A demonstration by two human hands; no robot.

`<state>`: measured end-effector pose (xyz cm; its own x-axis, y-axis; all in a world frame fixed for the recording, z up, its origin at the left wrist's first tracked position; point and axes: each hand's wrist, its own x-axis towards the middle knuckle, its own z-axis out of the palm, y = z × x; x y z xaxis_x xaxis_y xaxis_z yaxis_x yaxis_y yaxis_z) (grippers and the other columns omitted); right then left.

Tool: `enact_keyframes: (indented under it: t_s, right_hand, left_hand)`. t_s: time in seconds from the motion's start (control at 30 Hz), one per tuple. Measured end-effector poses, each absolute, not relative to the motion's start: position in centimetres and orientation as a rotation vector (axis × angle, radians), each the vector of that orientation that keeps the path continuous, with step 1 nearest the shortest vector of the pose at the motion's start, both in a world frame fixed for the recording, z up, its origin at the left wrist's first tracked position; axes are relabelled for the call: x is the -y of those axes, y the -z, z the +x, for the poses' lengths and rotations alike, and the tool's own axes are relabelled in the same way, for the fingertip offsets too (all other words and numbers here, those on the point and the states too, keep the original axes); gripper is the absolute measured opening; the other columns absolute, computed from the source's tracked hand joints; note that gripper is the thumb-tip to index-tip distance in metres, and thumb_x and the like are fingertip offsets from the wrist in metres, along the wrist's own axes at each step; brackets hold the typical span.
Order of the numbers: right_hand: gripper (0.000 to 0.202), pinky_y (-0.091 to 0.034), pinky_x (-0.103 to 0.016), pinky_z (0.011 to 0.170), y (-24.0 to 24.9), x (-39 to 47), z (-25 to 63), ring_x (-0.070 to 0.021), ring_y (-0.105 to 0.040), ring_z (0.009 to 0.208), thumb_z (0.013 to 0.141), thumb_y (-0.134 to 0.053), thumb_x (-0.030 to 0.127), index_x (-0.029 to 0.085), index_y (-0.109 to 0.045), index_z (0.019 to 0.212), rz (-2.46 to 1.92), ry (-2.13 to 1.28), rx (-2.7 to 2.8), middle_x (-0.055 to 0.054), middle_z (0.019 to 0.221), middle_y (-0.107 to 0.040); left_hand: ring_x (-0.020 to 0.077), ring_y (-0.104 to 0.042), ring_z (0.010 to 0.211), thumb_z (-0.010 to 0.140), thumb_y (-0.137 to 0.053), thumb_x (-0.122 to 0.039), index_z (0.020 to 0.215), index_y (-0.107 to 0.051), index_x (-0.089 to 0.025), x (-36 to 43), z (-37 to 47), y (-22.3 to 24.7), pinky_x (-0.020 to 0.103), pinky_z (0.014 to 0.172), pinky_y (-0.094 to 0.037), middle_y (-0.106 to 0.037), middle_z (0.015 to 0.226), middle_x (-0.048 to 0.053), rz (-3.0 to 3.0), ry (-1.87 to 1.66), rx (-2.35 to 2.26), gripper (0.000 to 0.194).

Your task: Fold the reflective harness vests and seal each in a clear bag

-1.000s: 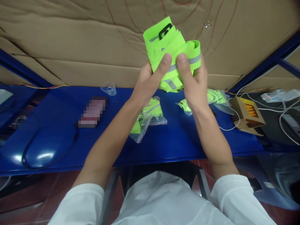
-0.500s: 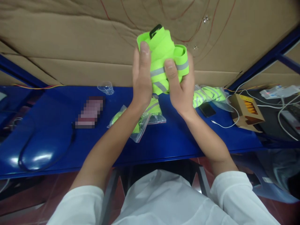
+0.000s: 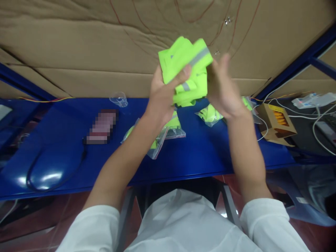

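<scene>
So the folded green vest is up in the air between both hands, held well above the blue worktop and in front of the cardboard wall at the far side. The left hand has it for real: fingers curled up behind the bundle and the thumb pressed across the front, so that hand is closed on the fabric. The right hand is just at the right edge of the bundle, fingers spread fairly loose, and it's blurry enough that I honestly can't tell if it's gripping or only touching.

The vest itself is bright neon green, bunched into a chunky fold, with grey reflective strips running across it, one along the top edge and a shorter bit lower down.

Down on the worktop under the hands there are bagged vests in clear plastic, another bagged one just to the right, and a small clear cup further left.
</scene>
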<state>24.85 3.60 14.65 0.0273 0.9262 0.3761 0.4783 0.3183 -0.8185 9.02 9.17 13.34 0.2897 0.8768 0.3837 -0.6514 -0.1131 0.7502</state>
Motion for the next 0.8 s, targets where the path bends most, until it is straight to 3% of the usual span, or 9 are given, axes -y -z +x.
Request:
enact_keyframes:
  t_s: [0.03,0.1,0.2,0.3,0.4,0.5,0.6,0.7,0.8]
  right_hand:
    - [0.069,-0.053,-0.037,0.103,-14.0,-2.5,27.2,-0.0201,-0.062,0.127,0.107,-0.003,0.060,0.028,-0.050,0.147,-1.292,-0.650,1.590,-0.007,0.144,-0.060]
    - [0.055,-0.051,-0.035,0.096,-11.8,0.4,32.5,-0.0196,-0.066,0.116,0.110,-0.018,0.051,0.026,-0.052,0.145,-1.611,-0.394,1.524,-0.012,0.138,-0.064]
    - [0.031,-0.039,-0.044,0.101,-7.3,4.7,39.7,-0.0290,-0.062,0.117,0.095,-0.058,0.030,0.019,-0.071,0.121,-2.377,0.102,1.485,-0.022,0.123,-0.072]
    - [0.028,-0.030,-0.052,0.101,-3.9,6.9,43.9,-0.0357,-0.062,0.111,0.080,-0.066,0.016,0.017,-0.077,0.106,-2.533,0.203,1.403,-0.027,0.115,-0.074]
    - [0.025,-0.029,-0.051,0.101,-3.6,7.1,45.6,-0.0340,-0.065,0.097,0.083,-0.061,0.017,0.016,-0.080,0.099,-2.560,0.342,1.275,-0.025,0.102,-0.077]
    - [0.033,-0.035,-0.051,0.098,-6.0,6.6,47.2,-0.0334,-0.067,0.098,0.090,-0.055,0.017,0.014,-0.079,0.112,-2.496,0.510,1.050,-0.025,0.104,-0.077]
    - [0.037,-0.047,-0.044,0.080,-9.6,6.6,48.9,-0.0296,-0.071,0.097,0.089,-0.055,0.009,0.008,-0.076,0.120,-2.395,0.594,0.811,-0.027,0.111,-0.075]
    - [0.036,-0.045,-0.039,0.058,-12.7,7.0,48.6,-0.0226,-0.071,0.072,0.089,-0.062,0.008,0.012,-0.075,0.122,-2.064,0.462,0.617,-0.026,0.104,-0.076]
    - [0.042,-0.041,-0.037,0.050,-14.8,7.0,45.2,-0.0156,-0.061,0.054,0.082,-0.077,0.007,0.021,-0.077,0.121,-1.690,0.294,0.632,-0.019,0.087,-0.077]
  left_hand:
    - [0.0216,-0.071,0.112,0.091,-0.073,-0.017,0.108,-0.064,-0.022,-9.8,8.5,-13.8,0.039,0.105,-0.058,-0.075,0.118,0.003,1.044,-1.336,-0.319,0.019]
    - [0.0203,-0.068,0.120,0.100,-0.062,-0.023,0.103,-0.067,-0.024,-11.1,6.7,-15.3,0.033,0.108,-0.056,-0.074,0.119,0.001,1.057,-1.387,-0.351,0.006]
    - [0.0187,-0.058,0.135,0.110,-0.041,-0.026,0.102,-0.069,-0.022,-12.6,3.5,-17.9,0.026,0.111,-0.051,-0.070,0.123,0.002,1.129,-1.426,-0.302,0.029]
    - [0.0181,-0.055,0.135,0.113,-0.026,-0.023,0.105,-0.065,-0.018,-13.2,1.3,-19.1,0.026,0.112,-0.049,-0.067,0.125,0.002,1.144,-1.464,-0.274,0.040]
    - [0.0195,-0.056,0.132,0.111,-0.037,-0.023,0.109,-0.066,-0.017,-13.3,0.8,-18.7,0.027,0.116,-0.046,-0.069,0.123,0.002,1.162,-1.456,-0.248,0.030]
    - [0.0213,-0.048,0.144,0.104,-0.055,-0.028,0.112,-0.069,-0.024,-13.3,1.0,-17.9,0.030,0.120,-0.043,-0.071,0.125,-0.002,1.169,-1.424,-0.286,0.016]
    - [0.0204,-0.042,0.149,0.100,-0.061,-0.030,0.116,-0.069,-0.035,-13.2,1.3,-17.5,0.032,0.122,-0.041,-0.070,0.129,-0.009,1.184,-1.400,-0.345,0.018]
    - [0.0212,-0.052,0.139,0.098,-0.063,-0.029,0.116,-0.069,-0.033,-13.1,1.7,-17.3,0.036,0.121,-0.044,-0.072,0.124,-0.008,1.210,-1.381,-0.319,0.019]
    - [0.0248,-0.064,0.123,0.093,-0.071,-0.028,0.105,-0.071,-0.028,-12.5,2.6,-16.8,0.040,0.108,-0.055,-0.074,0.115,-0.003,1.178,-1.339,-0.279,0.013]
